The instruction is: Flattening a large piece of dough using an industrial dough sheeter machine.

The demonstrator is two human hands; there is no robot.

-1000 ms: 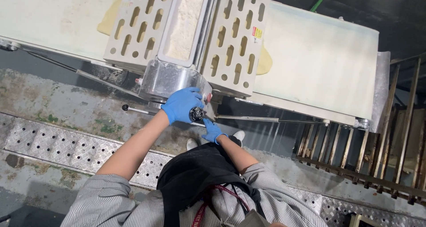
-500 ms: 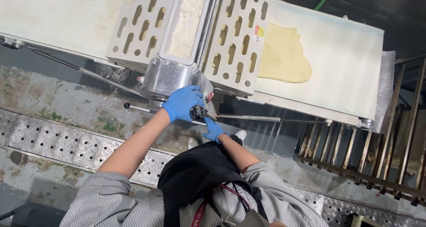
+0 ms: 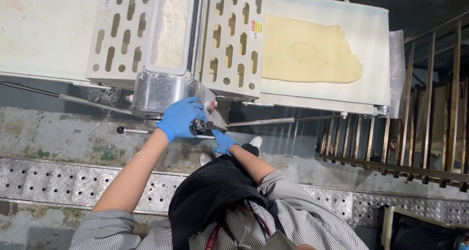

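Overhead view of a dough-sheeting station. The left hand (image 3: 180,118), in a blue glove, is clenched around a round black knob (image 3: 198,127) on the near face of the steel roller housing (image 3: 161,91). The right hand (image 3: 223,142), also gloved, grips a thin metal lever rod (image 3: 146,131) just below the knob. A flat sheet of pale yellow dough (image 3: 308,50) lies on the white conveyor belt (image 3: 373,45), right of the perforated white guards (image 3: 234,40).

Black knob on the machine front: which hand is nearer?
Left. The left hand wraps its fingers around the black knob, touching it. The right hand sits just below and right of the knob, on the thin metal lever.
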